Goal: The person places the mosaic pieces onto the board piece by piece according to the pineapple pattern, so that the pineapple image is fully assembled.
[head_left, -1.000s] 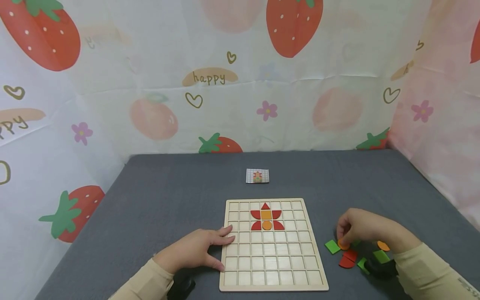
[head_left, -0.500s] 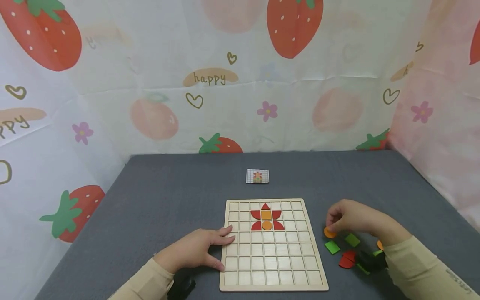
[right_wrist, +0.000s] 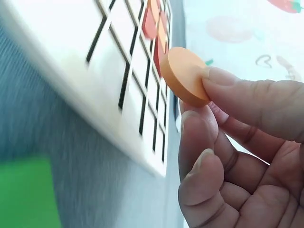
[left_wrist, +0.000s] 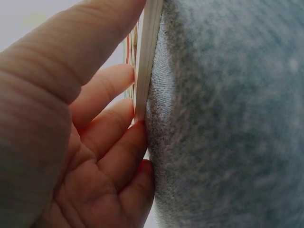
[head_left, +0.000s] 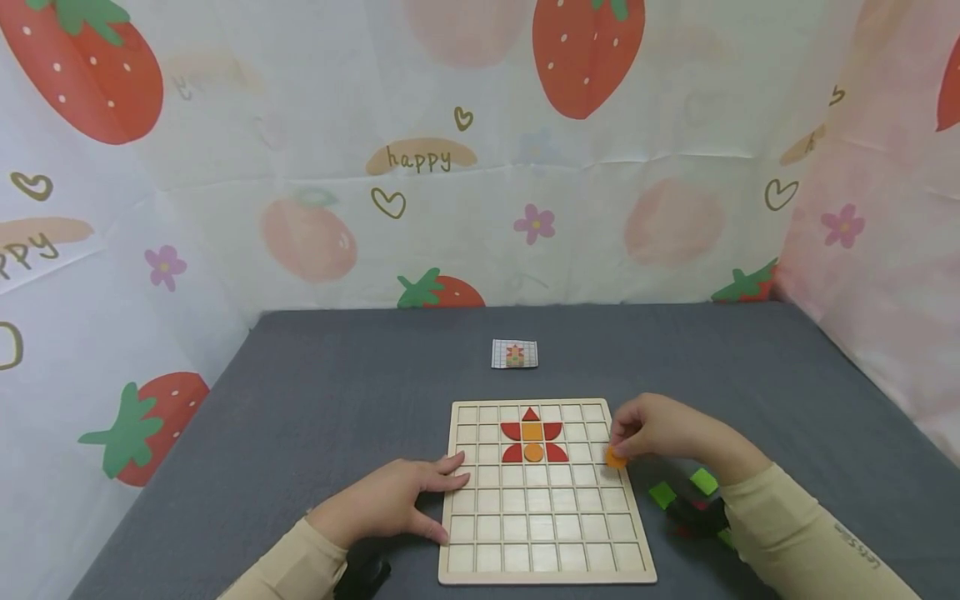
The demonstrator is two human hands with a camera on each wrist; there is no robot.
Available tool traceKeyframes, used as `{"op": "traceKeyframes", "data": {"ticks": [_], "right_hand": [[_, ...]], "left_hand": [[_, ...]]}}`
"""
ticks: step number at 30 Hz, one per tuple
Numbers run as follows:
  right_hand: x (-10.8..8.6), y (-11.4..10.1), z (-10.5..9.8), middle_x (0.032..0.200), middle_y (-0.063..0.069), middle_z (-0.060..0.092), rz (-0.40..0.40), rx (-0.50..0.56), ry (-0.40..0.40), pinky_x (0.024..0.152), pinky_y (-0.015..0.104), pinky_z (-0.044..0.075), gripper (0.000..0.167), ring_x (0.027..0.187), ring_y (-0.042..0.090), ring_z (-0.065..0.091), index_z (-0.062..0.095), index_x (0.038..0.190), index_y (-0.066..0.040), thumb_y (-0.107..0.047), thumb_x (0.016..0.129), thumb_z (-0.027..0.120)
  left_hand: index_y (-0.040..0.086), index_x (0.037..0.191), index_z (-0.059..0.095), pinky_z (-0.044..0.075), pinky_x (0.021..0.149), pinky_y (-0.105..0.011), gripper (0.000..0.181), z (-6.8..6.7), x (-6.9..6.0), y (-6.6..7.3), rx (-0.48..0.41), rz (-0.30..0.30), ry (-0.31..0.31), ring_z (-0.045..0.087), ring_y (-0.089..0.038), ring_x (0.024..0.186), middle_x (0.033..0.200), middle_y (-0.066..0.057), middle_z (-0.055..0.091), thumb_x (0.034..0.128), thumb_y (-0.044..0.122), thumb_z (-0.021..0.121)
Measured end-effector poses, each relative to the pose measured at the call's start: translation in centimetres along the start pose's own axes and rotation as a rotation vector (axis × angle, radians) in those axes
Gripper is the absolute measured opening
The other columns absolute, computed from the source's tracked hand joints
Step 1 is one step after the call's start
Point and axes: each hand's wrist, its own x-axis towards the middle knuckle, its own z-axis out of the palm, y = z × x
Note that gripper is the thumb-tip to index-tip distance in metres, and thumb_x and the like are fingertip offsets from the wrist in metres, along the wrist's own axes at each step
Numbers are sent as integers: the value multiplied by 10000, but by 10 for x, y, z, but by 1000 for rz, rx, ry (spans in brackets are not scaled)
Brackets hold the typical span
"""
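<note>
A square wooden grid board [head_left: 562,554] lies on the dark grey cloth. Near its far side sit a red triangle [head_left: 530,415], an orange square [head_left: 532,431], an orange disc [head_left: 533,452] and several curved red pieces [head_left: 557,453]. My left hand [head_left: 393,497] touches the board's left edge, fingertips on the rim and thumb lower along the side. Between thumb and fingers my right hand [head_left: 667,429] pinches a second orange disc [right_wrist: 183,76], held at the board's right edge. The right wrist view shows this disc tilted, apart from the grid.
Right of the board lie green squares [head_left: 704,481] and red pieces, partly hidden by a black device [head_left: 697,512] under the right wrist. A small printed card [head_left: 514,354] lies beyond the board. A strawberry-print curtain [head_left: 585,217] stands behind the table.
My right hand has carried the orange disc leftward from the loose pieces to the board's right edge. The left hand stays in place, and the pieces on the board are unchanged.
</note>
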Motion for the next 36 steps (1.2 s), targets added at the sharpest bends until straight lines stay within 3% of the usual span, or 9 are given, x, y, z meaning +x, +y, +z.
{"op": "traceKeyframes", "data": {"ticks": [12, 19, 36], "right_hand": [[27, -25, 27, 643, 9, 577, -24, 51, 1, 538, 324, 443, 92, 576, 171, 488, 646, 724, -85, -95, 807, 684], [42, -37, 43, 633, -18, 569, -51, 62, 2, 519, 270, 393, 115, 554, 133, 449, 636, 702, -86, -84, 807, 683], [67, -61, 72, 689, -83, 612, -126, -60, 27, 629, 250, 419, 159, 642, 86, 504, 614, 651, -113, -57, 759, 717]], "left_hand": [[212, 1340, 477, 353, 1006, -367, 783, 1, 0, 1, -13, -2, -1, 373, -153, 1290, 1451, 40, 335, 657, 505, 724], [217, 1342, 473, 351, 1007, -369, 786, 1, 0, -1, -13, 8, -1, 372, -156, 1291, 1450, 38, 335, 657, 516, 718], [233, 1345, 467, 348, 1010, -377, 783, 3, 2, -4, -2, 11, -7, 366, -148, 1291, 1454, 45, 319, 661, 534, 702]]}}
